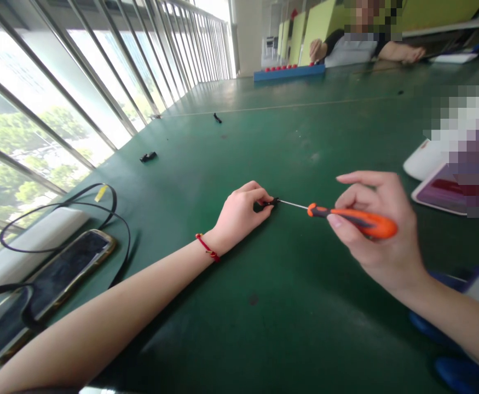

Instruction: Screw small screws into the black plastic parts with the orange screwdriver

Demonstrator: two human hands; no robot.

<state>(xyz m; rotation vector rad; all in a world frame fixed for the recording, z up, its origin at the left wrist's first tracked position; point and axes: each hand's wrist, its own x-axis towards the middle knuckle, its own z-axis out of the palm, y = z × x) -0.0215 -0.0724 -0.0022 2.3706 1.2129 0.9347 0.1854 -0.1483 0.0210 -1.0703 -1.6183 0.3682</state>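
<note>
Between its thumb and fingers, my left hand point(241, 216) pinches a small black part point(269, 203) low over the green table point(231, 306). The part's exact kind is too small to make out. My right hand point(387, 241) is closed round the orange and dark grey handle of a screwdriver point(356, 218), its index finger raised off the handle. The thin metal shaft lies nearly level and points left. Its tip meets the right end of the black part; whether it sits in a screw cannot be seen.
At left lie a phone point(70, 268), a white power bank point(38, 235) and a looped black cable point(129, 241). Two small black pieces point(149, 156) point(217, 117) lie farther back. A blue rack point(288, 73) with red tops stands near a person point(352, 49) across the table. Metal railings point(111, 65) border the left.
</note>
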